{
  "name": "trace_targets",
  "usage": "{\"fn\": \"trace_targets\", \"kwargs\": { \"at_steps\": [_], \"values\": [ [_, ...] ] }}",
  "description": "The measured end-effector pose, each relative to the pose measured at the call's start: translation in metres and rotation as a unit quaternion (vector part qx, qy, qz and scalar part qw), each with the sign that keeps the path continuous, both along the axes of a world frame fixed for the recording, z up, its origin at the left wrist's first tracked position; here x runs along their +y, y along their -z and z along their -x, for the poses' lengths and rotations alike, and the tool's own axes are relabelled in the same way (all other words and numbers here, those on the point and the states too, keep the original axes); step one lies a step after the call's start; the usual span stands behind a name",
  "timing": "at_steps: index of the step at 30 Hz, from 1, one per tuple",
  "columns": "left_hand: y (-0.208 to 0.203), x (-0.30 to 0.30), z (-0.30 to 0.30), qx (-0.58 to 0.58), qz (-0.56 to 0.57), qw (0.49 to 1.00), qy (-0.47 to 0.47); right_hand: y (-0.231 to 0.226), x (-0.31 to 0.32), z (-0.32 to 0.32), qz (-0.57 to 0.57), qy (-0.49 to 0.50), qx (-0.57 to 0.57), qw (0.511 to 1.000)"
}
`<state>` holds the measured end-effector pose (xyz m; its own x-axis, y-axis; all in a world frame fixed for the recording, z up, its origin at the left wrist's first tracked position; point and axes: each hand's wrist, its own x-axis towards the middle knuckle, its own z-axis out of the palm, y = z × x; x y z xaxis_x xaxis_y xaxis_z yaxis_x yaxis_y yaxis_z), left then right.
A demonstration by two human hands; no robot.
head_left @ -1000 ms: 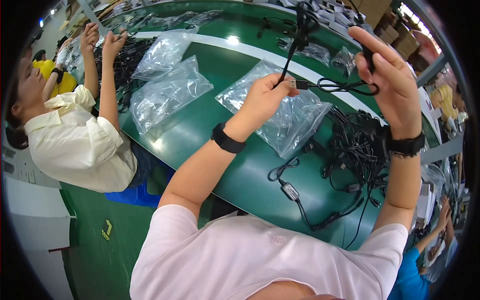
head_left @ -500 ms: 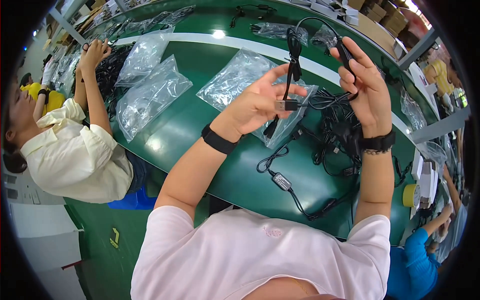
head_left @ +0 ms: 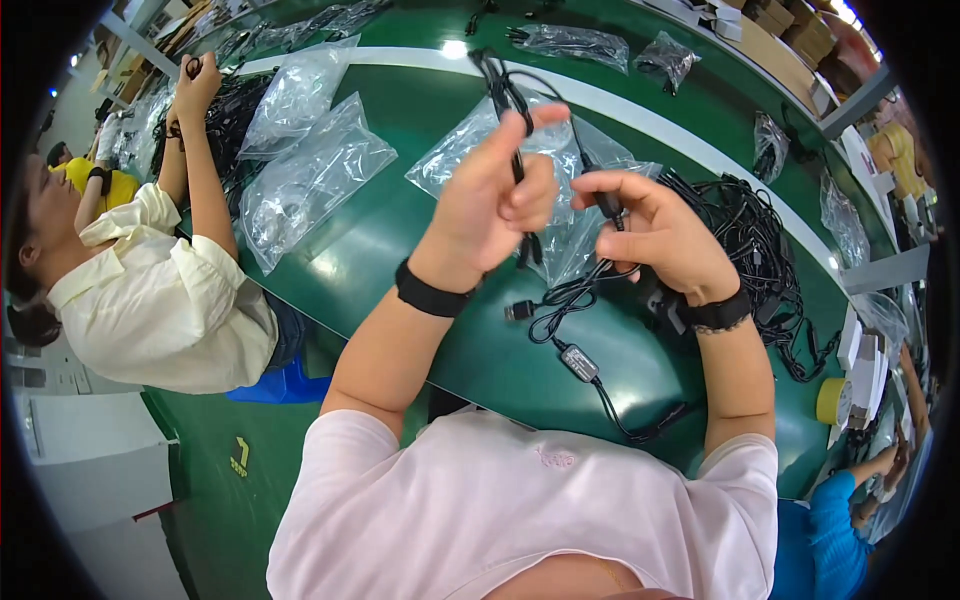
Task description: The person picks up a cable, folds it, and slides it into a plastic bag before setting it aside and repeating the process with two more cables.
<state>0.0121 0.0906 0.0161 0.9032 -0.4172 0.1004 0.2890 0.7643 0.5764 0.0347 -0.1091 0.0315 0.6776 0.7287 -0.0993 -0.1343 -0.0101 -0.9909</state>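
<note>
Right hand (head_left: 675, 245) has come in and down toward the left since 0.5 s ago; it's now close beside the left hand (head_left: 490, 195), not touching. Left fingers were spread then, now curled in.

Left: holding the tied bundle of a black cable (head_left: 500, 90), index finger pointing out, other fingers folded. Bundle sticks up above the hand, tail ends hang below it. Right: fingers narrow around the cable's dark inline piece (head_left: 608, 205); one strand arcs over from the bundle to it. So the cable is up between both hands, over the green table (head_left: 480, 345).

Below the right hand: looped cord and a black plug (head_left: 518, 311); can't tell whether they belong to the held cable or to the cord with the labelled box (head_left: 578, 362) lying on the table.

Clear plastic bag (head_left: 445, 155) lies behind the hands. Cable pile (head_left: 765, 240) is to the right hand's right, yellow tape roll (head_left: 832, 400) farther right. Co-worker (head_left: 165, 300) at left has both hands raised, near two more clear bags (head_left: 320, 190).
</note>
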Motion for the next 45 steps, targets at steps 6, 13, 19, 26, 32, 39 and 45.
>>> {"fn": "trace_targets", "kwargs": {
  "at_steps": [6, 13, 19, 26, 32, 39, 45],
  "values": [
    [-0.005, 0.015, -0.006, 0.016, -0.037, 0.963, -0.265, -0.002, -0.009, -0.007, -0.005, -0.126, -0.042, 0.991],
    [0.012, 0.018, -0.014, 0.028, -0.023, 0.940, -0.339, 0.007, -0.011, -0.014, -0.183, 0.209, 0.037, 0.960],
    [0.007, 0.000, -0.004, -0.042, -0.082, 0.945, -0.313, 0.037, 0.016, -0.005, -0.227, 0.249, 0.063, 0.940],
    [0.016, 0.003, -0.015, 0.069, 0.125, 0.952, -0.270, 0.050, 0.039, 0.030, -0.164, 0.121, -0.075, 0.976],
    [0.007, 0.003, -0.012, 0.144, 0.045, 0.944, -0.292, 0.040, 0.038, 0.033, 0.062, 0.104, -0.286, 0.950],
    [-0.007, 0.012, -0.007, -0.111, -0.053, 0.890, -0.439, 0.022, 0.025, 0.027, 0.052, 0.202, -0.439, 0.874],
    [-0.026, -0.019, -0.008, -0.086, -0.078, 0.919, -0.377, 0.010, 0.033, 0.025, 0.159, 0.188, -0.639, 0.728]
  ]
}}
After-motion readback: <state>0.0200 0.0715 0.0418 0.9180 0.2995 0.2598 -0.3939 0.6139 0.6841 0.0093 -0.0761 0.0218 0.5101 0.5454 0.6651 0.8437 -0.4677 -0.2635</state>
